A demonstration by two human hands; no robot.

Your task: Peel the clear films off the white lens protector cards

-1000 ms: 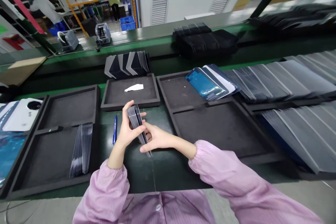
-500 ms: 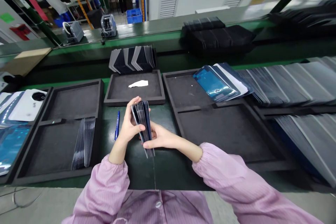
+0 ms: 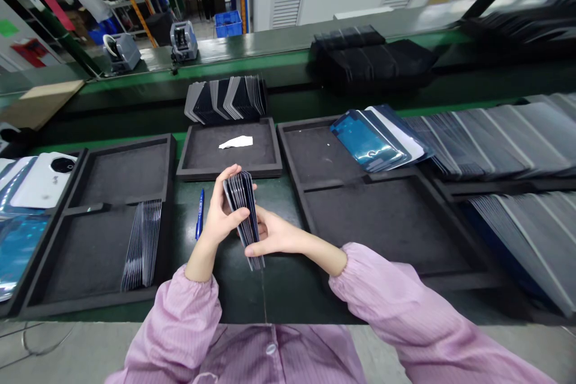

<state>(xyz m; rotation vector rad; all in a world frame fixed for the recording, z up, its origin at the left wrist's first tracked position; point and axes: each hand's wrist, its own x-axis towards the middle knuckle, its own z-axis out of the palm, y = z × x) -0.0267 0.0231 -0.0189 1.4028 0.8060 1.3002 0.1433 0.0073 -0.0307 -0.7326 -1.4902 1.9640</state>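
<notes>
Both my hands hold one stack of thin dark panels (image 3: 243,210) on edge over the green bench. My left hand (image 3: 218,222) wraps the stack's left face, thumb across its front, fingers curled over the top. My right hand (image 3: 275,236) grips the lower right side, fingers closed under the bottom edge. Pink sleeves cover both arms. A blue pen (image 3: 200,222) lies on the bench just left of my left hand.
A small black foam tray (image 3: 270,150) with a white scrap (image 3: 236,142) sits just beyond my hands. The left tray (image 3: 90,209) holds a leaning row of panels (image 3: 143,244). The right tray (image 3: 310,159) carries blue-filmed panels (image 3: 366,144). Long grey panel rows (image 3: 495,138) fill the right. A person stands far back left.
The stack has been squared up and turned more upright between my hands, rising slightly. The view shifted a little; hands stay in the same spot over the bench.
</notes>
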